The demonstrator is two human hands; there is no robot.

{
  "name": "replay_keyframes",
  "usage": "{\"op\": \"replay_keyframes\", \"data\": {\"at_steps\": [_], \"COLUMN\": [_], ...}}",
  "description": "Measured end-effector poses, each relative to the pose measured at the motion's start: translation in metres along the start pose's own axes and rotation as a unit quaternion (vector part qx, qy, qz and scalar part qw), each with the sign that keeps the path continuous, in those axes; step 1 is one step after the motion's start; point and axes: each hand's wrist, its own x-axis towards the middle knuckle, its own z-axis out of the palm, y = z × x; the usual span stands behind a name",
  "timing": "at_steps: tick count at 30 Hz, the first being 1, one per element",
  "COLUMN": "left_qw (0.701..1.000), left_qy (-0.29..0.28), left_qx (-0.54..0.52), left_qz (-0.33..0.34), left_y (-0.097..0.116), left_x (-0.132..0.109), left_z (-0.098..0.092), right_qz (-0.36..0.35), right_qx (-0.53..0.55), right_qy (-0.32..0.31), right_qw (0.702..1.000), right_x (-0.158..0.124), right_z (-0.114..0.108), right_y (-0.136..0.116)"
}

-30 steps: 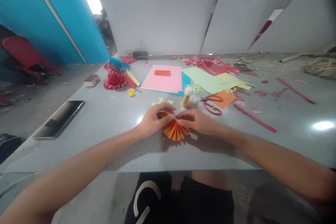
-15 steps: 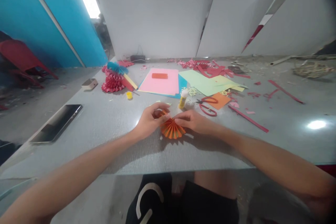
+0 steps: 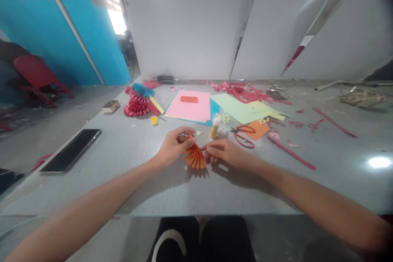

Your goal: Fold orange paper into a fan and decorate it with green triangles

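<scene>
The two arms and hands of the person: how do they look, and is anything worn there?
The left hand and right hand wear no gloves, and no ring or watch shows. Both forearms are bare, with no sleeve in view. Black clothing on the lap has a pale curved marking.

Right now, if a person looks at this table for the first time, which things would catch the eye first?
Probably the pleated orange paper fan, held in the left hand near the middle of the table, with the right hand close by its edge. Beyond it lies the pink sheet, with a small orange piece on top. Left of that sheet, ruffled red paper and blue paper stand out.
</scene>
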Motion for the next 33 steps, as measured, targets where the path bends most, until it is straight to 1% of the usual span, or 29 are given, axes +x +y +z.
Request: {"op": "replay_keyframes", "data": {"at_steps": [2, 3, 4, 5, 7, 8, 9, 10, 11, 12, 13, 14, 15, 16, 18, 21, 22, 23, 26, 28, 30, 33], "left_qw": [0.999, 0.997, 0.997, 0.996, 0.988, 0.980, 0.966, 0.937, 0.889, 0.837, 0.803, 0.791, 0.788, 0.787, 0.801, 0.842, 0.862, 0.876, 0.898, 0.896, 0.875, 0.842], "left_qy": [0.037, 0.050, 0.045, 0.028, -0.019, -0.018, 0.006, 0.089, 0.184, 0.259, 0.299, 0.319, 0.325, 0.315, 0.262, 0.134, 0.080, 0.046, -0.004, -0.061, -0.102, -0.107], "left_qx": [0.033, 0.052, 0.068, 0.089, 0.148, 0.195, 0.259, 0.338, 0.419, 0.482, 0.515, 0.522, 0.523, 0.530, 0.538, 0.523, 0.500, 0.480, 0.439, 0.440, 0.473, 0.529], "left_qz": [0.020, 0.018, 0.007, -0.007, -0.027, -0.021, -0.018, -0.013, -0.003, 0.002, -0.001, -0.013, -0.021, -0.024, -0.026, -0.009, 0.005, 0.017, 0.028, 0.020, 0.006, 0.001], "left_y": [0.004, 0.007, 0.011, 0.015, 0.024, 0.027, 0.030, 0.032, 0.033, 0.034, 0.034, 0.033, 0.033, 0.032, 0.032, 0.034, 0.036, 0.038, 0.047, 0.052, 0.054, 0.052], "left_x": [0.010, 0.015, 0.020, 0.024, 0.030, 0.032, 0.034, 0.035, 0.035, 0.035, 0.035, 0.035, 0.035, 0.035, 0.034, 0.032, 0.031, 0.030, 0.024, 0.021, 0.020, 0.020], "left_z": [-0.019, -0.032, -0.045, -0.059, -0.089, -0.104, -0.118, -0.133, -0.147, -0.159, -0.170, -0.179, -0.185, -0.189, -0.187, -0.167, -0.159, -0.151, -0.133, -0.129, -0.130, -0.132], "right_qz": [0.009, 0.010, 0.010, 0.009, 0.006, 0.007, 0.009, 0.012, 0.015, 0.016, 0.016, 0.015, 0.013, 0.013, 0.015, 0.022, 0.023, 0.024, 0.026, 0.029, 0.033, 0.033], "right_qx": [0.009, 0.008, 0.006, 0.003, -0.004, -0.008, -0.013, -0.020, -0.028, -0.037, -0.045, -0.052, -0.058, -0.065, -0.078, -0.096, -0.100, -0.104, -0.112, -0.117, -0.122, -0.122], "right_qy": [0.007, 0.006, 0.004, 0.001, 0.004, 0.004, 0.004, 0.003, 0.002, 0.000, 0.000, 0.001, 0.002, 0.002, 0.003, 0.006, 0.006, 0.006, 0.005, 0.010, 0.012, 0.009], "right_qw": [1.000, 1.000, 1.000, 1.000, 1.000, 1.000, 1.000, 1.000, 0.999, 0.999, 0.999, 0.999, 0.998, 0.998, 0.997, 0.995, 0.995, 0.994, 0.993, 0.993, 0.992, 0.992], "right_x": [0.001, 0.002, 0.002, 0.002, 0.002, 0.002, 0.002, 0.001, 0.001, 0.001, 0.001, 0.000, 0.000, 0.000, -0.001, -0.002, -0.002, -0.002, -0.003, -0.004, -0.004, -0.004], "right_z": [0.000, 0.000, 0.000, 0.000, -0.001, -0.001, -0.001, -0.001, -0.001, -0.001, 0.000, 0.000, 0.000, 0.001, 0.001, 0.002, 0.002, 0.003, 0.004, 0.005, 0.005, 0.004], "right_y": [0.004, 0.006, 0.008, 0.009, 0.010, 0.010, 0.010, 0.010, 0.010, 0.009, 0.009, 0.008, 0.007, 0.007, 0.004, 0.001, 0.000, -0.002, -0.004, -0.006, -0.007, -0.006]}}
